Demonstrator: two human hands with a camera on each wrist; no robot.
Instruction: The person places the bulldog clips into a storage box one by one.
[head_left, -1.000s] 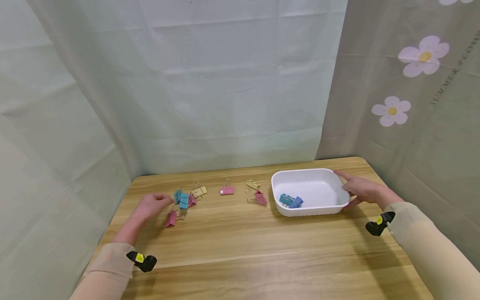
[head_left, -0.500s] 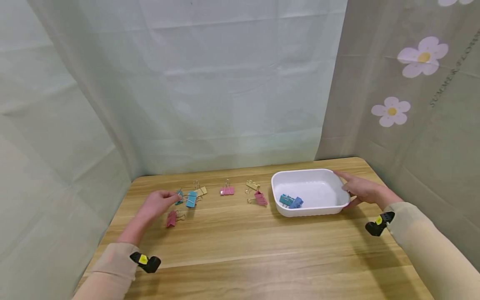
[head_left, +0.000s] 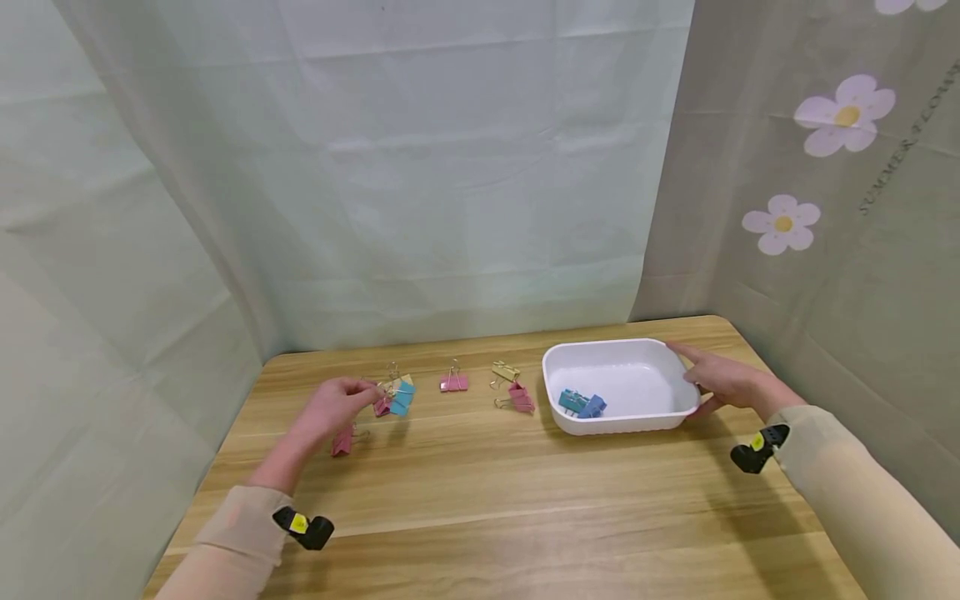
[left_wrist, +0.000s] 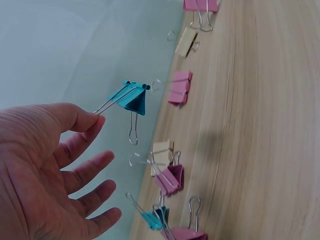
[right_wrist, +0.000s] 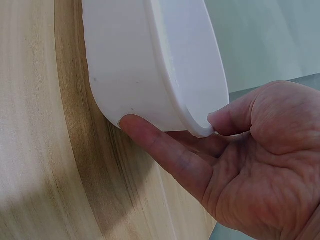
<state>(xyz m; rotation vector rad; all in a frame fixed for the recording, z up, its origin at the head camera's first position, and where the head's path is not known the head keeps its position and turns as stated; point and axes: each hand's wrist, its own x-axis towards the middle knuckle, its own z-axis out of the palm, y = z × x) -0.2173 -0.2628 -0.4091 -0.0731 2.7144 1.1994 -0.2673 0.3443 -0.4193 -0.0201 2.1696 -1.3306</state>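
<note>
My left hand point(head_left: 333, 410) pinches a teal binder clip point(left_wrist: 131, 100) by one wire handle, between thumb and index finger, and the other fingers are spread. The clip hangs above the table, its second handle pointing down in the left wrist view. Below it lie a pink binder clip point(left_wrist: 171, 180), a cream one point(left_wrist: 162, 156) and another teal one point(left_wrist: 152, 219). At the right, my right hand point(head_left: 729, 380) grips the end of a white plastic tray point(head_left: 622, 423), thumb at the rim and fingers against the outer wall point(right_wrist: 125, 70). Inside the tray lie a teal clip point(head_left: 573, 400) and a blue clip point(head_left: 593, 406).
Along the wooden table point(head_left: 480, 500) lie a pink binder clip point(head_left: 453, 382) in the middle, a yellow one point(head_left: 506, 370) and a pink one point(head_left: 521, 397) left of the tray. A dark pink clip point(head_left: 342, 442) lies near my left wrist. A pale curtain point(head_left: 465, 167) hangs behind.
My left hand has moved right with the teal binder clip, lifting it from among the clips at the left. The right hand and tray stay in place.
</note>
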